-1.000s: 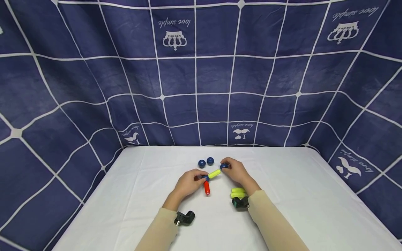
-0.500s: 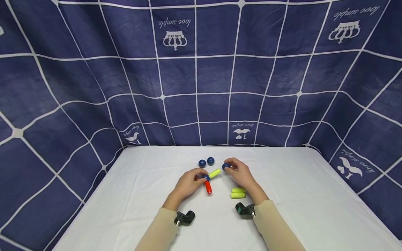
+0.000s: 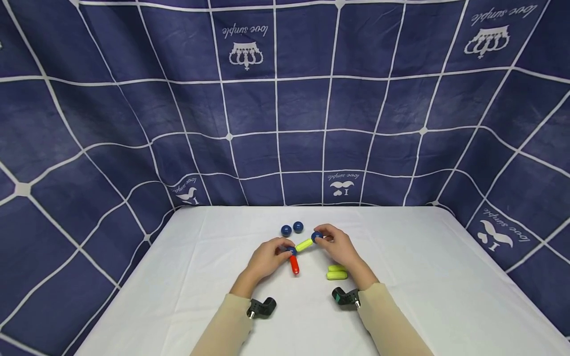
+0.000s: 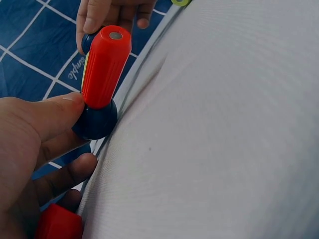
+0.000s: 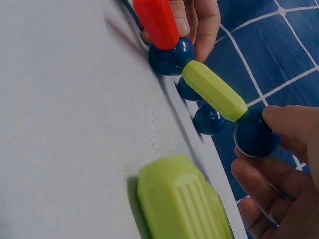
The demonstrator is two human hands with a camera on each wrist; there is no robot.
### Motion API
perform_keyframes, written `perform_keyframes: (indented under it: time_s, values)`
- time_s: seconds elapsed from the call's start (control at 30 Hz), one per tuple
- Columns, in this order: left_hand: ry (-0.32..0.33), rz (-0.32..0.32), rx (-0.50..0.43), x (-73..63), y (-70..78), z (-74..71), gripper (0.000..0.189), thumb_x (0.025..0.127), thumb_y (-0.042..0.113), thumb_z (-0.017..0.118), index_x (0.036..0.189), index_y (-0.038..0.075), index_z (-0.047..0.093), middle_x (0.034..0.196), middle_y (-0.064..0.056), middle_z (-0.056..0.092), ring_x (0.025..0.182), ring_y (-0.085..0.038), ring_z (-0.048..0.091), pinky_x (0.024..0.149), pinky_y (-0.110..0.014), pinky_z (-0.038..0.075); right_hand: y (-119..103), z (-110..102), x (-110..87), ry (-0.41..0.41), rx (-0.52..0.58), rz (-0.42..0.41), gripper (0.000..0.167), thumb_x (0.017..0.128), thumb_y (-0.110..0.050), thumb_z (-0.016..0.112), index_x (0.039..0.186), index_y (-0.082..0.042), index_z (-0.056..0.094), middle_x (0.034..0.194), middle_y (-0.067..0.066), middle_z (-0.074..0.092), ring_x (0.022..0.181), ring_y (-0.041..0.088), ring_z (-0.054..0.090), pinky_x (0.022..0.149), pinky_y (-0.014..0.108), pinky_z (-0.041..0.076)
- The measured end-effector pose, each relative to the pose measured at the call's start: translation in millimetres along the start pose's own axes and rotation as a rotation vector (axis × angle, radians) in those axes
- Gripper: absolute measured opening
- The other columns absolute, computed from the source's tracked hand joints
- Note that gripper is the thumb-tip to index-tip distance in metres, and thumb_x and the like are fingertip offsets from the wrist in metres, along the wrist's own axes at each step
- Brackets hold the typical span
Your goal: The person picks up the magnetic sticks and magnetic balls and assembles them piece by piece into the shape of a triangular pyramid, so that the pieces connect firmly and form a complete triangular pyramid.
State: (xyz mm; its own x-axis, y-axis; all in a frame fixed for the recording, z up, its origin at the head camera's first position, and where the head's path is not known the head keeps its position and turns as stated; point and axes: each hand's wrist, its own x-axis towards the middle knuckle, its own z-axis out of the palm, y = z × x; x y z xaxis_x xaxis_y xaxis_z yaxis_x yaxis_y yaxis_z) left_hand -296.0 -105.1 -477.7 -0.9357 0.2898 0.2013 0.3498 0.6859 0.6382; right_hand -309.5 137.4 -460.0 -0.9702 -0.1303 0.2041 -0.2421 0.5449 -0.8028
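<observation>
My left hand [image 3: 266, 258] pinches a blue ball [image 4: 94, 122] between thumb and fingers. A red magnetic stick [image 3: 295, 265] and a yellow-green stick [image 5: 214, 90] both join this ball, at an angle to each other. At the yellow-green stick's other end, a second blue ball [image 5: 255, 133] touches its tip; my right hand [image 3: 339, 247] pinches that ball. In the left wrist view, a round metal disc shows in the red stick's free end. Another red piece [image 4: 59, 222] lies below my left fingers, hidden from the head view.
Two loose blue balls [image 3: 286, 230] sit on the white-covered table [image 3: 213, 277] beyond my hands. Two yellow-green sticks [image 3: 337, 275] lie side by side near my right wrist. A dark blue curtain [image 3: 303, 104] with white lines surrounds the table's back and sides.
My right hand first drew slightly right with its ball, then came back left so the ball meets the yellow-green stick's tip. The red stick swung slightly; my left hand kept its grip.
</observation>
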Motion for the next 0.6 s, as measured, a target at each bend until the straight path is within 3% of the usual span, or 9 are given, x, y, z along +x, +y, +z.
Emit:
perform_keyframes:
  time_s: [0.3, 0.6]
  values:
    - [0.007, -0.014, -0.010, -0.4, 2.9, 0.1, 0.019, 0.091, 0.026, 0.072, 0.110, 0.031, 0.072, 0.096, 0.009, 0.068, 0.079, -0.010, 0.056, 0.072, -0.029, 0.044, 0.5, -7.7, -0.5, -0.078, -0.026, 0.038, 0.029, 0.091, -0.016, 0.071, 0.119, -0.018, 0.066, 0.111, 0.004, 0.073, 0.092, 0.017, 0.062, 0.079, 0.030, 0.048]
    - [0.021, -0.044, -0.019, 0.0, 4.2, 1.2, 0.017, 0.091, 0.029, 0.072, 0.109, 0.031, 0.071, 0.090, 0.010, 0.067, 0.077, -0.010, 0.056, 0.071, -0.030, 0.044, 4.3, -12.0, -0.8, -0.135, -0.028, 0.019, 0.028, 0.089, -0.014, 0.072, 0.117, -0.016, 0.066, 0.111, 0.005, 0.072, 0.091, 0.017, 0.060, 0.081, 0.031, 0.047]
